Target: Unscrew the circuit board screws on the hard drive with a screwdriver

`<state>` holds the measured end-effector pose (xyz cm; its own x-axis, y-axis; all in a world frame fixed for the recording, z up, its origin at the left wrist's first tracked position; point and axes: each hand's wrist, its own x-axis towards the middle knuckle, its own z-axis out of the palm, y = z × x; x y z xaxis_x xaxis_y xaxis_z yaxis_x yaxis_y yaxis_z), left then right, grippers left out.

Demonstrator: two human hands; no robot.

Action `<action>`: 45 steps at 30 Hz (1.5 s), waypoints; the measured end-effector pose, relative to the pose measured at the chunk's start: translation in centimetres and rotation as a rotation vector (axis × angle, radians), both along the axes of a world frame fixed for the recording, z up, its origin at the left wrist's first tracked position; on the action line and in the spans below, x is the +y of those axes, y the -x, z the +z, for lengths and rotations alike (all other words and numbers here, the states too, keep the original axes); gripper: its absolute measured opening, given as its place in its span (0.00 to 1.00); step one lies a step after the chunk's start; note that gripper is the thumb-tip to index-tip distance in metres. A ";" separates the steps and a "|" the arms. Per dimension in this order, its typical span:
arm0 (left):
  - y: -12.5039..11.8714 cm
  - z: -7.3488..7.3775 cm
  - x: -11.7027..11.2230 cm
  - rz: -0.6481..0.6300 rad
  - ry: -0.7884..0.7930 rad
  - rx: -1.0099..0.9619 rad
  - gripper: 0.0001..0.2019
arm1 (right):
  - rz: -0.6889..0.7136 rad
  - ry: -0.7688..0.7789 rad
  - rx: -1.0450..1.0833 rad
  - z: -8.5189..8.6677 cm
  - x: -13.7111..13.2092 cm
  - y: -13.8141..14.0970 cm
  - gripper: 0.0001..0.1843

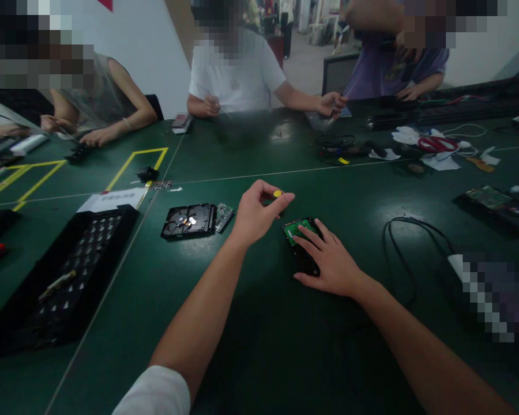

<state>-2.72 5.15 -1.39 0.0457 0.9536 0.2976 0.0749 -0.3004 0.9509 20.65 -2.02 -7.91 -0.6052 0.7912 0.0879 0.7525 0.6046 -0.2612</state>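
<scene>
My left hand [259, 213] pinches a small screwdriver [278, 194] by its handle, the yellow end showing between thumb and fingers. Its shaft points down at the near-left part of a hard drive [301, 229], though the tip is too small to make out. The drive lies with its green circuit board facing up. Spread over the board and the black casing, my right hand [331, 259] rests on the drive and covers much of it. To the left sit a second black hard drive [189, 221] and a loose circuit board [224, 218].
A long black tray [80, 276] with small metal parts stands at left beside a paper label [112, 199]. At right are a black cable [384, 236], a device with a circuit board [493, 204] and a blurred phone-like object [497, 294]. Several people work across the green table [259, 346].
</scene>
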 end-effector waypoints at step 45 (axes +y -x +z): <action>-0.4 0.3 -0.3 -0.217 -0.008 -0.044 0.13 | 0.001 -0.009 0.012 0.0 -0.1 -0.1 0.49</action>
<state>-2.35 4.86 -1.11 0.2367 0.9202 0.3118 -0.0336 -0.3129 0.9492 20.76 -2.14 -7.92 -0.6048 0.7898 0.1021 0.7489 0.6077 -0.2644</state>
